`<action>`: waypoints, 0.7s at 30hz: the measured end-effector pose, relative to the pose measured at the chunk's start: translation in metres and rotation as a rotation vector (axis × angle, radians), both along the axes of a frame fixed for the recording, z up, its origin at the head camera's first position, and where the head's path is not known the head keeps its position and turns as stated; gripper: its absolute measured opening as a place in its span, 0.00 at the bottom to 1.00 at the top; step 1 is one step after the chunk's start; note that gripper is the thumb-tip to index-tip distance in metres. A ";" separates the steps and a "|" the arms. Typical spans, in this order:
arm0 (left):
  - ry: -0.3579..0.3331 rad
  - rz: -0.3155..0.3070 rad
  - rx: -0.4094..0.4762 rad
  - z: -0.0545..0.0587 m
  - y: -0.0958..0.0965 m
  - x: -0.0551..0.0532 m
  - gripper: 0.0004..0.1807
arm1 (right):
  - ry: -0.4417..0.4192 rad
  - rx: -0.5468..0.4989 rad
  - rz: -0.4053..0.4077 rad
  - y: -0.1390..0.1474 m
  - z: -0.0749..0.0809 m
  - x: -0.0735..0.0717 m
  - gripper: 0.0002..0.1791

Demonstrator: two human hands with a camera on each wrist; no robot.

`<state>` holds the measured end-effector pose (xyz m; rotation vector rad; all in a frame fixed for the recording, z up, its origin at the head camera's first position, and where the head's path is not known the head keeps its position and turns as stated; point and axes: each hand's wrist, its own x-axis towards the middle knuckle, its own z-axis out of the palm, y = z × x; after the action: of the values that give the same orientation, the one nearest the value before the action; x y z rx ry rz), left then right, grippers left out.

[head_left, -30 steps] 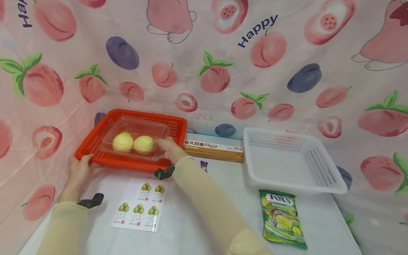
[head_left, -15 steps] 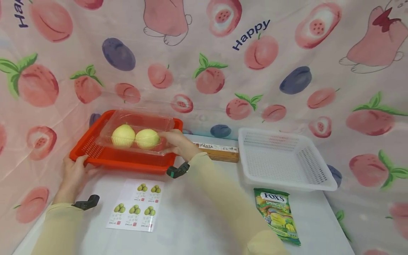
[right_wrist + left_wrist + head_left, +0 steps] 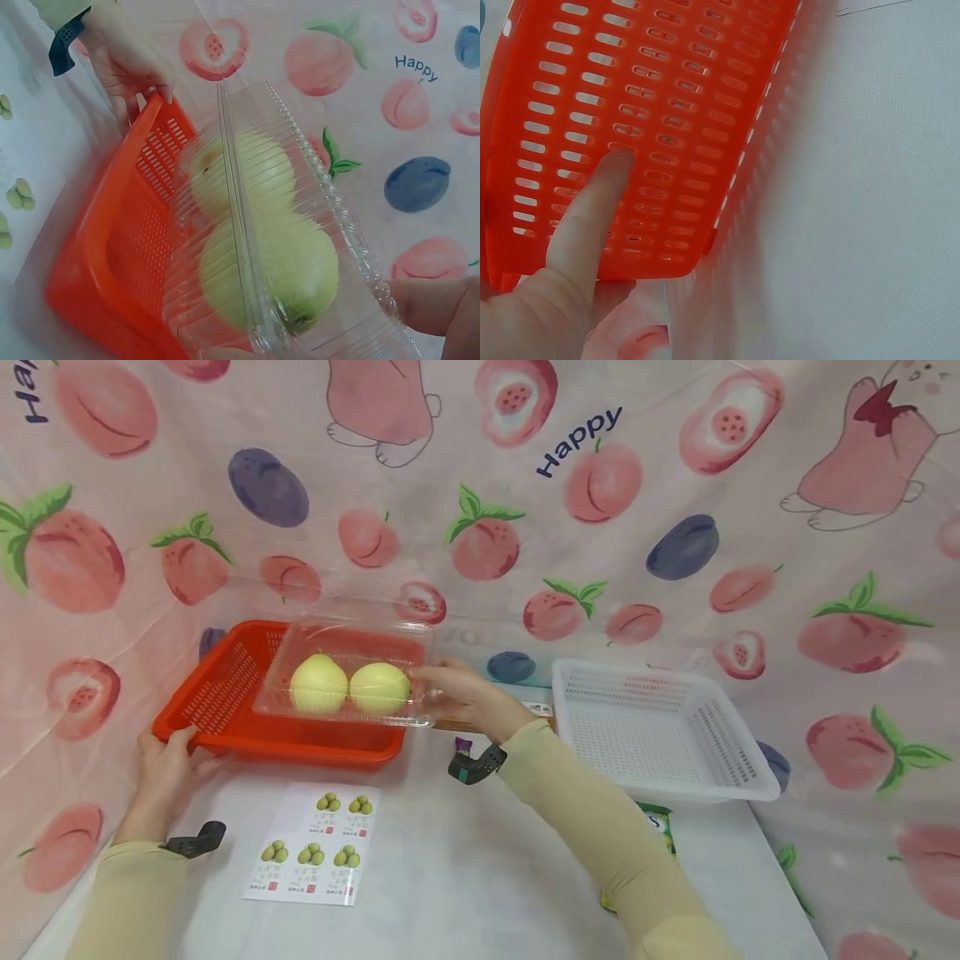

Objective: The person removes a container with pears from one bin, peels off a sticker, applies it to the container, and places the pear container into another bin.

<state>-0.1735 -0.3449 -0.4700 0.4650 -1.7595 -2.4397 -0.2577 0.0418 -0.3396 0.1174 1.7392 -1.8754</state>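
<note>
My right hand grips the right end of a clear plastic clamshell box, tilted above the red basket. Inside the box sit two pale yellow-green pears, side by side. Close up in the right wrist view, the clear box shows its ridged walls, with fingers pinching its edge. My left hand holds the front left corner of the red basket. In the left wrist view, a finger of the left hand lies along the basket's slotted wall.
A white basket stands at the right. Between the baskets, a pasta box is mostly hidden by my right hand, with a small purple packet in front. A label sheet lies nearer; my right sleeve partly covers a green bag. Printed cloth hangs behind.
My right hand has raised the clear box of pears from inside the red basket and moved it to the right. My left hand keeps its hold on the basket corner.
</note>
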 end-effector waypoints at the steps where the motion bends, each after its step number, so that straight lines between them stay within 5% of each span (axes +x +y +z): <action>1: -0.006 0.002 -0.003 0.000 -0.001 0.000 0.34 | -0.006 -0.014 0.008 0.005 0.001 0.002 0.29; 21: -0.023 -0.023 -0.026 -0.007 -0.012 0.016 0.33 | 0.043 0.120 0.007 0.119 -0.015 0.055 0.40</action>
<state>-0.1570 -0.3569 -0.4772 0.4742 -1.8138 -2.4332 -0.2029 0.1612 -0.3550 0.1170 1.8785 -1.7806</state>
